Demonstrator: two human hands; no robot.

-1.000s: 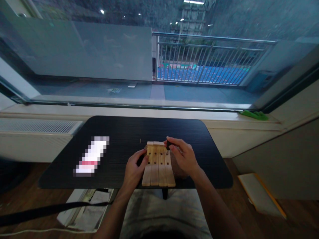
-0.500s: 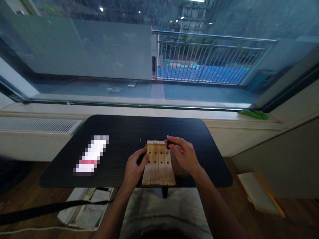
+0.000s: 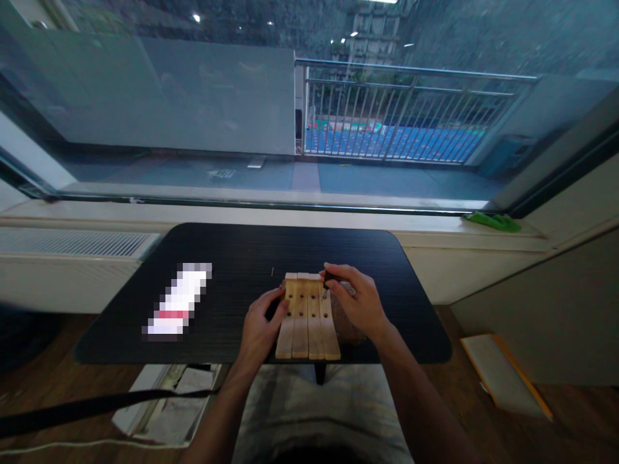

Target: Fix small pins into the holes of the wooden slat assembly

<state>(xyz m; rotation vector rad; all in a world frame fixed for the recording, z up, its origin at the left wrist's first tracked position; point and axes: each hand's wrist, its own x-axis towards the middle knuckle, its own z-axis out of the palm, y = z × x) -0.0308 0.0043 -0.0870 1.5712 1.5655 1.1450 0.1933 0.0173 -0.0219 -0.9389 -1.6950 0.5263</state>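
Pale yellow slats [image 3: 302, 325], finely streaked black table [image 3: 232, 252], dark handle [image 3: 327, 280]

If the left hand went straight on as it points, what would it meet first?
Likely the slatted wooden piece; the left hand is at its left edge, though depth is unclear.

You have pale, smooth-looking wood in the slatted piece [image 3: 315, 330] before you, and a dark, finely grained counter [image 3: 232, 258] with a low sheen. Past your hazy glass window [image 3: 459, 32], the railing [image 3: 416, 70] shines like metal, while your floor [image 3: 585, 412] looks like wood.
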